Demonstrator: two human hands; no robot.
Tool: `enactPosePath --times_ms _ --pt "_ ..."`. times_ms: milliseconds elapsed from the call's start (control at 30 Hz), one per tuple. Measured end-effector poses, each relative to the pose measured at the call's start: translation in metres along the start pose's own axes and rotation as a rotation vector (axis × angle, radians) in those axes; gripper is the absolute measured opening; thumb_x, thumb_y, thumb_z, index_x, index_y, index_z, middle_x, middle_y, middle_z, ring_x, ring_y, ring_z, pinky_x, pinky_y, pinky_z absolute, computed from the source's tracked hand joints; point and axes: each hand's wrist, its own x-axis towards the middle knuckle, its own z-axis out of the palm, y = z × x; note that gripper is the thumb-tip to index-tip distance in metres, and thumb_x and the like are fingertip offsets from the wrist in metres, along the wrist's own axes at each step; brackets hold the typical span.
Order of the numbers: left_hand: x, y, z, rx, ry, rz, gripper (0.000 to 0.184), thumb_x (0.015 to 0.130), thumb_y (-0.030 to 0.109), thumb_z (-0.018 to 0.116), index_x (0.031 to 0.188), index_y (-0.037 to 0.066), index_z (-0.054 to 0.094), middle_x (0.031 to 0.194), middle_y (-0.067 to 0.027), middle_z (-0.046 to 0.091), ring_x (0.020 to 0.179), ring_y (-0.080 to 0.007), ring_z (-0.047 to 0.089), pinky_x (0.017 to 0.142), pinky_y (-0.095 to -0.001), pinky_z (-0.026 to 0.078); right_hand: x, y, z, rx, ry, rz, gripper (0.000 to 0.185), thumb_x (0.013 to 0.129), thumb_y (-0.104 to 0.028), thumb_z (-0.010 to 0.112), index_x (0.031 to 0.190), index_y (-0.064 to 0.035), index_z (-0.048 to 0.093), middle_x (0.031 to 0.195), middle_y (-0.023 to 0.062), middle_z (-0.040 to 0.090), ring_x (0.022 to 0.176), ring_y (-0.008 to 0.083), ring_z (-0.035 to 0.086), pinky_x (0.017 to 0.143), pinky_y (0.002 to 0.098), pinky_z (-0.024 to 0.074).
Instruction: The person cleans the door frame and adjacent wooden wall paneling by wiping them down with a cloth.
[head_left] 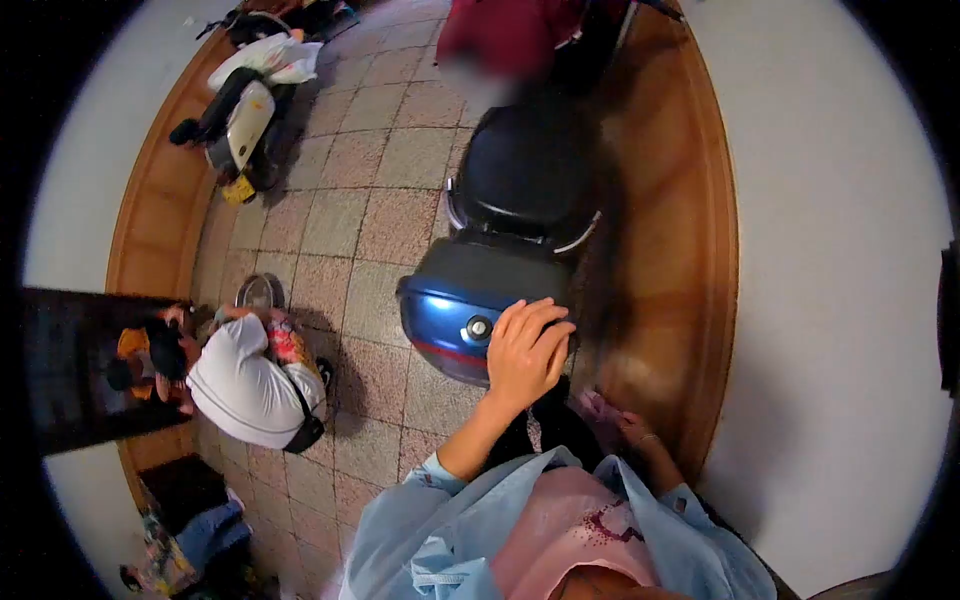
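My left hand [527,352] rests on the right part of a blue and black top box [440,310], its fingers spread a little over the edge. A round lock [479,327] sits just left of the fingers. The box is behind the black seat [530,170] of a scooter. Lower right, near the wooden wall panel, my right hand [632,428] has its fingers round a pinkish cloth [597,408]. Part of the cloth is dark and blurred.
A person in a white top [245,385] crouches at the left beside a metal basin [260,291]. Another person [150,365] is at the dark doorway. A second scooter [245,130] stands at the upper left. Wooden panelling [680,250] runs along the right.
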Motion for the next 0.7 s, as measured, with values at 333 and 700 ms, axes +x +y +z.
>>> enactPosePath --times_ms 333,700 --pt "-0.053 -0.043 -0.079 -0.376 0.097 -0.032 0.013 0.077 0.004 0.062 0.088 0.005 0.067 0.098 -0.0093 0.065 0.099 -0.0292 0.060 0.087 -0.0409 0.046 0.008 -0.109 0.027 0.439 -0.077 0.040 0.025 0.089 -0.020 0.054 0.105 -0.0027 0.062 0.099 0.0049 0.063 0.089 0.0156 0.056 0.078 0.0285 0.0460" --pt "-0.209 -0.247 -0.275 -0.164 0.074 -0.574 0.010 0.084 0.004 0.057 0.091 0.004 0.065 0.090 -0.0130 0.064 0.085 -0.0311 0.060 0.074 -0.0374 0.048 -0.047 -0.311 0.110 1.262 0.571 0.350 0.043 0.093 -0.038 0.042 0.120 -0.0075 0.055 0.122 0.0075 0.056 0.107 0.0255 0.054 0.091 0.0419 0.0461"
